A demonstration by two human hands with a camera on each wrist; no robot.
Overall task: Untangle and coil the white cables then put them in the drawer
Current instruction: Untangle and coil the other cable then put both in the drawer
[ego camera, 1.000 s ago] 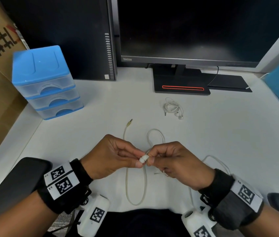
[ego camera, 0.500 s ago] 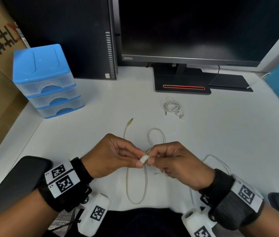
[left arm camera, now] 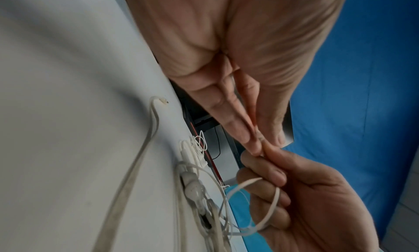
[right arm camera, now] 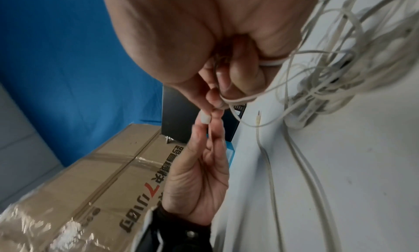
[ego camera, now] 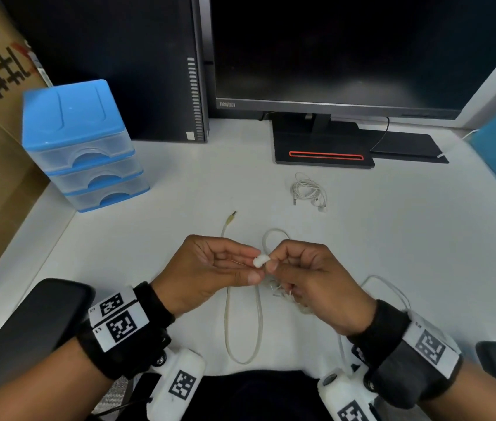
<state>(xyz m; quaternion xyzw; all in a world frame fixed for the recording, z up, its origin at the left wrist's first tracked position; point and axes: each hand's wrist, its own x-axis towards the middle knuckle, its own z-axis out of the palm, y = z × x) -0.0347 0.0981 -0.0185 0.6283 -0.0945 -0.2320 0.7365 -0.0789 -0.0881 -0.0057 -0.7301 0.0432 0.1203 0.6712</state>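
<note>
Fingertips of your left hand and right hand are pinching the small white plug between them; tangled white cables are trailing below your right palm.

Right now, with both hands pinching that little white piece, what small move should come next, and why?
Probably draw the white end piece leftward with the left hand, out of the tangle that the right hand holds: the cables there look knotted, and the drawers are all shut.
</note>
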